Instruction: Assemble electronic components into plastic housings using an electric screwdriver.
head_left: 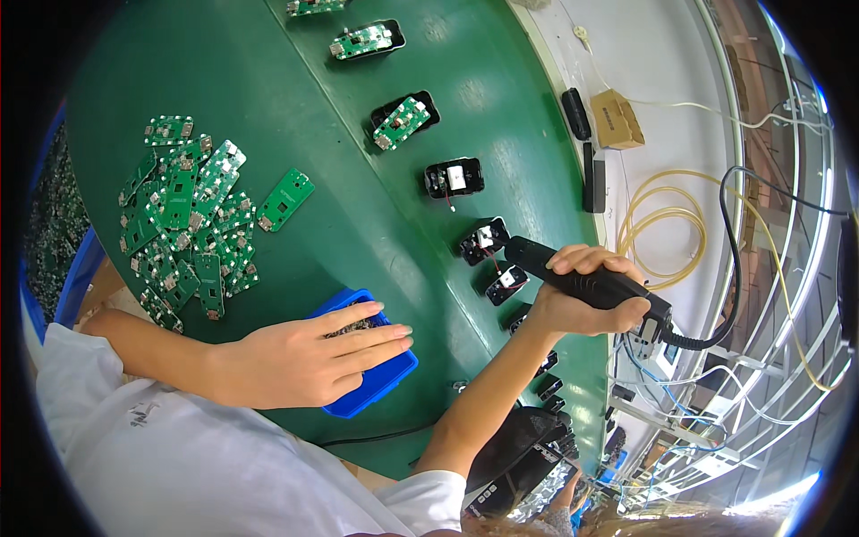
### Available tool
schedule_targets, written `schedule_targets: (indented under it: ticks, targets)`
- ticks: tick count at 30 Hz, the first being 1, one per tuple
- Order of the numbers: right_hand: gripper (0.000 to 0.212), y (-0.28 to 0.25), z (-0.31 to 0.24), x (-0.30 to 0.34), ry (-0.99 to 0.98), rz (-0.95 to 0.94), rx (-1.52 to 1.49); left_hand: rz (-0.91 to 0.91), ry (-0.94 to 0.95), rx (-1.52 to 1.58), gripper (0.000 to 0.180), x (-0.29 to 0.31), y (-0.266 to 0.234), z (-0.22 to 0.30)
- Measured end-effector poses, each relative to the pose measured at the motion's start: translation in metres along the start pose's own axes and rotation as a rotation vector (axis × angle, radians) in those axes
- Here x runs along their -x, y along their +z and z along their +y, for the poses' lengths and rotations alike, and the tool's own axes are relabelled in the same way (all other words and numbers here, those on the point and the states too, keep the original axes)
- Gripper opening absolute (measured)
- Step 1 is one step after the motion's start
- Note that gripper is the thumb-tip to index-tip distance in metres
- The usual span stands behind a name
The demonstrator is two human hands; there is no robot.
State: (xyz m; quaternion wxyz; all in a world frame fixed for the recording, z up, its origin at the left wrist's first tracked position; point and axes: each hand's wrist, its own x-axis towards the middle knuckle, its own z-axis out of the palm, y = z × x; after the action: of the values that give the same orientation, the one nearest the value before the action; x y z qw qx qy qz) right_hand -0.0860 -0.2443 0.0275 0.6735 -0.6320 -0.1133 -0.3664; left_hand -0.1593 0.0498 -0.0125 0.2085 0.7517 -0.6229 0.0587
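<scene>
My right hand (586, 309) is wrapped round a black corded electric screwdriver (531, 258). Its tip points left and meets a small black housing (472, 251) with a white part inside; whether it touches a screw is too small to tell. My left hand (295, 365) lies with fingers stretched out over a blue bin (385, 380) that holds small dark pieces, probably screws. Above that housing in the row sits another open housing (438, 182) with a white part, and below it one more (497, 291). Farther up, a green circuit board (402, 123) rests tilted on a housing.
A heap of green circuit boards (179, 206) covers the left of the green table (277, 98), with one board (285, 200) lying apart. Along the right edge are a small cardboard box (617, 121) and a coiled yellow hose (626, 228). A black bag (514, 461) is at the lower right.
</scene>
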Motion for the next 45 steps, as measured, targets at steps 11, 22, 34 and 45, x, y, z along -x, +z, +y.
schedule_targets:
  ticks: [11, 22, 34, 45]
  targets:
    - [0.061, 0.005, 0.011, 0.006, -0.005, -0.031, -0.035, 0.016, -0.112, 0.023, 0.045, -0.001, 0.002, 0.003]
    - [0.066, 0.026, 0.014, 0.010, -0.034, -0.258, 0.066, -0.050, -0.059, -0.013, 0.051, 0.005, -0.009, -0.002]
    - [0.060, 0.018, 0.014, 0.003, 0.105, -0.234, -0.035, -0.042, -0.033, -0.135, 0.046, 0.005, -0.012, 0.000]
    - [0.060, -0.016, -0.043, -0.004, 0.145, 0.220, -0.514, -0.032, -0.033, -0.187, 0.043, 0.001, -0.006, -0.003]
